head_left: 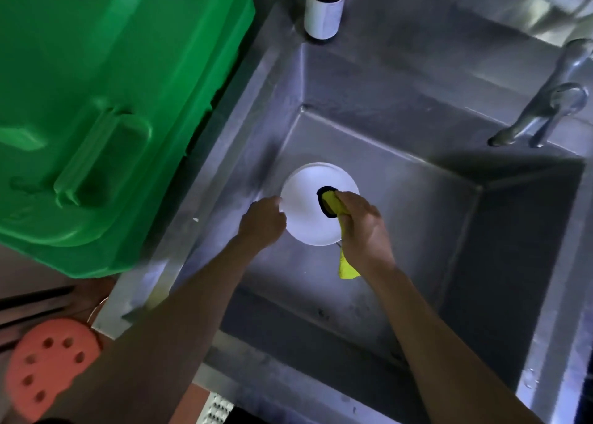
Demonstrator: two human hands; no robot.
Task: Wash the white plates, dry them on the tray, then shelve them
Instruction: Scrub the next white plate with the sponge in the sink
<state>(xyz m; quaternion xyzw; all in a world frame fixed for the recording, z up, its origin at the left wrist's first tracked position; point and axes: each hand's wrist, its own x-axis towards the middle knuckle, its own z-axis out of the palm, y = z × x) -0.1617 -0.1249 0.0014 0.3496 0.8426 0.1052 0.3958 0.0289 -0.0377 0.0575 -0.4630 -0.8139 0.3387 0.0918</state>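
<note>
**Plate scrubbed over the sink basin**

The right hand (362,227) is curled round a bunched yellow cloth (333,203) and presses it onto the face of a white plate (308,205); a tail of the cloth hangs below the wrist. A dark patch shows at the cloth's tip on the plate; whether it is a scrubbing pad or a mark cannot be told. The left hand (263,221) pinches the plate's left rim, fingers curled at the edge, steadying it.

The plate is round, so it has no long axis to speak of. It sits between the 2 hands, low inside the steel sink (417,218), face turned up toward the camera. The left hand is at the rim, the right over the centre-right, so both are in contact; the right does the work and the left sets the angle. Any turn of the plate would, by my judgement, come from the left hand.

No water can be seen running from the tap (539,115) at the right. A dark bottle with a white label (324,9) stands on the sink's back corner. A green plastic bin (106,109) lies to the left, and a pink holed piece (51,362) sits at the lower left.

The task looks to be in its washing step; no tray or shelf is in view.
</note>
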